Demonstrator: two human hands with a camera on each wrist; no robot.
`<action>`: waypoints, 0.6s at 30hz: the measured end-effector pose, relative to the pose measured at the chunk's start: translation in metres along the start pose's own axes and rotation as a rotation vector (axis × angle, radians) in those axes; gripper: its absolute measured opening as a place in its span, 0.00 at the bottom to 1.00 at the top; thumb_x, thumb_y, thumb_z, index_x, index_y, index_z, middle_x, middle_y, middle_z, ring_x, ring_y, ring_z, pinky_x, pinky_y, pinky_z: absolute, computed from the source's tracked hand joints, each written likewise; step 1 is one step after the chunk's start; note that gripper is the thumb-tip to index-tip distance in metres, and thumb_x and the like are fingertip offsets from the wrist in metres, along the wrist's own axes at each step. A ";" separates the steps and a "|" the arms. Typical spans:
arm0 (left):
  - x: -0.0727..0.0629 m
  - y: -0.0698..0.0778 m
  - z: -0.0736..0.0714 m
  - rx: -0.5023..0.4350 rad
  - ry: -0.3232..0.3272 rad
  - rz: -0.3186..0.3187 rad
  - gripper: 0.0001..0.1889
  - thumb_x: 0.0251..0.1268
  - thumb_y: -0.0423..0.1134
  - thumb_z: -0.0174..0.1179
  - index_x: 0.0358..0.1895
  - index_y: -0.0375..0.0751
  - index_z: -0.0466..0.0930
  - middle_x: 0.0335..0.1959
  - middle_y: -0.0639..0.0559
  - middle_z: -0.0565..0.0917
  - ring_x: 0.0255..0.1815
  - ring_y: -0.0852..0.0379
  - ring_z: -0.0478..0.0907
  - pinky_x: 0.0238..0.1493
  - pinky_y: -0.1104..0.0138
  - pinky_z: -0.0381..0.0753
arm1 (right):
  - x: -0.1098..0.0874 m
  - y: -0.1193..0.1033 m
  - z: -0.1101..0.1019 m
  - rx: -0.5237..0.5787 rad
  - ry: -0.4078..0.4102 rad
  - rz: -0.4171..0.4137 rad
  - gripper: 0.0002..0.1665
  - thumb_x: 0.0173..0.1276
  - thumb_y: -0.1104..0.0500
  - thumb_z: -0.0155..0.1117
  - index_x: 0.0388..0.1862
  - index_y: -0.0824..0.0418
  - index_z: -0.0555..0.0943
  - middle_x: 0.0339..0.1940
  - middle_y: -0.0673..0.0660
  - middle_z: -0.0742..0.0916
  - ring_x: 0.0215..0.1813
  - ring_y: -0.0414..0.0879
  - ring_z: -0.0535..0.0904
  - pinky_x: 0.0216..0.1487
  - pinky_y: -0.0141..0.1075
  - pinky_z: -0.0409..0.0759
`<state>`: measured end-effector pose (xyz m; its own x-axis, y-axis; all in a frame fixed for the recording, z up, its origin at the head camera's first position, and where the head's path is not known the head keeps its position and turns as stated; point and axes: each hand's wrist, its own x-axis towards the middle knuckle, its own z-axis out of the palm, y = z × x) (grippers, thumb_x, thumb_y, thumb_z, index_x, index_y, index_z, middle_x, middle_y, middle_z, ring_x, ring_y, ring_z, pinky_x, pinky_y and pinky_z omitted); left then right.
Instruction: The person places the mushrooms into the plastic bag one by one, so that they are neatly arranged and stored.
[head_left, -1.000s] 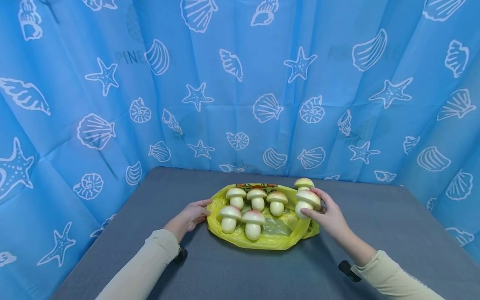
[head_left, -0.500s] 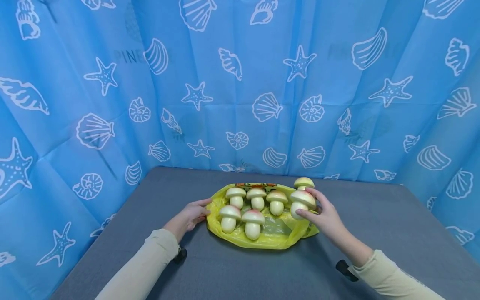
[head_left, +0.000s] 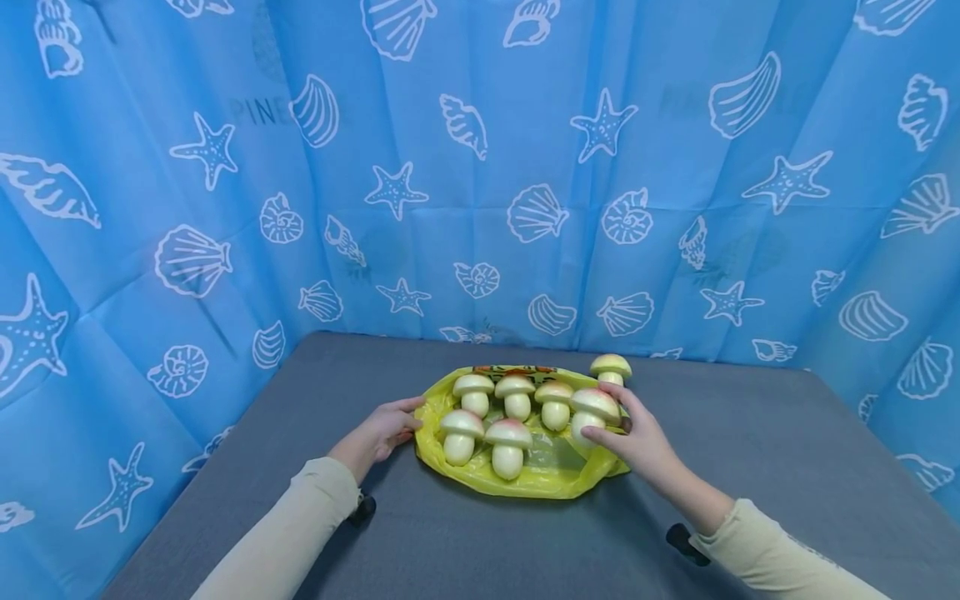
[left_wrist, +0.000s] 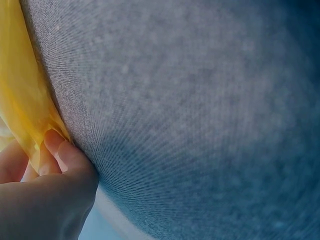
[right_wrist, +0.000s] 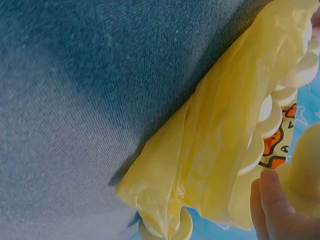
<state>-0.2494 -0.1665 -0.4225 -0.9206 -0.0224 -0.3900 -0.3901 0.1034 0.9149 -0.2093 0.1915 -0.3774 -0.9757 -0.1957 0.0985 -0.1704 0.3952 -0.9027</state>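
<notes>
A yellow plastic bag (head_left: 517, 490) lies spread open on the table, with several cream toy mushrooms (head_left: 507, 458) standing inside. At the bag's left edge my left hand (head_left: 382, 432) pinches the film between thumb and finger; the left wrist view shows the yellow plastic (left_wrist: 22, 85) gathered at the fingertips. My right hand (head_left: 637, 433) grips another mushroom (head_left: 591, 408), pink-tinged on its cap, over the bag's right end. In the right wrist view this mushroom (right_wrist: 306, 162) is partly cut off, above the bag's rim. One more mushroom (head_left: 611, 365) stands behind the right hand, outside the bag.
The grey cloth-covered table (head_left: 450, 546) extends around the bag on all sides. A blue curtain (head_left: 480, 250) with white shell and starfish prints hangs behind and at both sides. Dark wrist-worn devices (head_left: 686, 543) show beneath both sleeves.
My right hand has moved left with its mushroom, from the bag's right rim to over its opening. The left hand keeps its place at the bag's left edge.
</notes>
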 end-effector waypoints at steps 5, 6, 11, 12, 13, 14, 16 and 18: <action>0.001 0.000 0.000 0.004 0.001 -0.005 0.28 0.68 0.23 0.51 0.72 0.38 0.65 0.75 0.36 0.55 0.72 0.41 0.59 0.64 0.52 0.66 | 0.000 0.003 0.007 -0.011 -0.024 -0.023 0.41 0.64 0.61 0.69 0.71 0.67 0.61 0.65 0.70 0.70 0.53 0.61 0.77 0.42 0.39 0.80; 0.001 0.000 0.000 0.004 0.002 -0.006 0.28 0.68 0.23 0.51 0.72 0.38 0.65 0.75 0.36 0.55 0.72 0.41 0.59 0.64 0.52 0.66 | 0.000 0.004 0.009 -0.020 -0.030 -0.031 0.41 0.64 0.62 0.69 0.71 0.68 0.61 0.64 0.71 0.70 0.54 0.61 0.76 0.42 0.39 0.80; 0.001 0.001 0.001 0.002 0.013 -0.013 0.28 0.68 0.23 0.51 0.72 0.38 0.65 0.75 0.36 0.56 0.71 0.42 0.60 0.64 0.52 0.66 | 0.001 0.010 0.017 -0.038 -0.072 -0.042 0.41 0.63 0.62 0.70 0.70 0.69 0.63 0.63 0.71 0.72 0.53 0.60 0.77 0.41 0.39 0.80; 0.001 0.001 0.001 0.001 0.013 -0.012 0.28 0.68 0.23 0.51 0.72 0.38 0.65 0.75 0.36 0.56 0.71 0.42 0.60 0.64 0.52 0.66 | 0.002 0.011 0.019 -0.048 -0.075 -0.046 0.41 0.62 0.61 0.71 0.70 0.69 0.63 0.63 0.70 0.72 0.54 0.60 0.77 0.42 0.39 0.80; 0.001 0.001 0.001 0.000 0.014 -0.012 0.28 0.68 0.23 0.51 0.72 0.38 0.65 0.75 0.36 0.56 0.71 0.42 0.60 0.64 0.52 0.66 | 0.002 0.012 0.021 -0.059 -0.081 -0.049 0.41 0.62 0.61 0.71 0.70 0.69 0.63 0.63 0.70 0.72 0.55 0.60 0.76 0.43 0.40 0.79; 0.000 0.001 0.001 -0.002 0.014 -0.013 0.28 0.68 0.23 0.51 0.72 0.38 0.65 0.75 0.36 0.56 0.71 0.42 0.60 0.64 0.52 0.66 | 0.003 0.013 0.022 -0.077 -0.084 -0.060 0.41 0.62 0.60 0.71 0.69 0.69 0.64 0.63 0.70 0.72 0.56 0.60 0.75 0.46 0.42 0.79; 0.000 0.001 0.001 -0.004 0.012 -0.011 0.28 0.69 0.23 0.50 0.72 0.38 0.65 0.75 0.36 0.56 0.71 0.42 0.60 0.65 0.52 0.66 | 0.004 0.014 0.025 -0.104 -0.092 -0.077 0.40 0.62 0.60 0.71 0.69 0.70 0.64 0.63 0.69 0.73 0.60 0.62 0.72 0.51 0.47 0.76; 0.000 0.001 0.001 -0.005 0.008 -0.007 0.28 0.69 0.23 0.50 0.72 0.38 0.65 0.75 0.36 0.56 0.71 0.41 0.60 0.64 0.52 0.66 | 0.004 0.014 0.028 -0.139 -0.096 -0.103 0.40 0.62 0.59 0.72 0.68 0.71 0.65 0.63 0.69 0.73 0.63 0.63 0.69 0.56 0.52 0.73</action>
<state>-0.2494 -0.1657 -0.4220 -0.9177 -0.0316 -0.3959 -0.3971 0.0984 0.9125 -0.2121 0.1715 -0.4012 -0.9355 -0.3239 0.1411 -0.2928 0.4872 -0.8228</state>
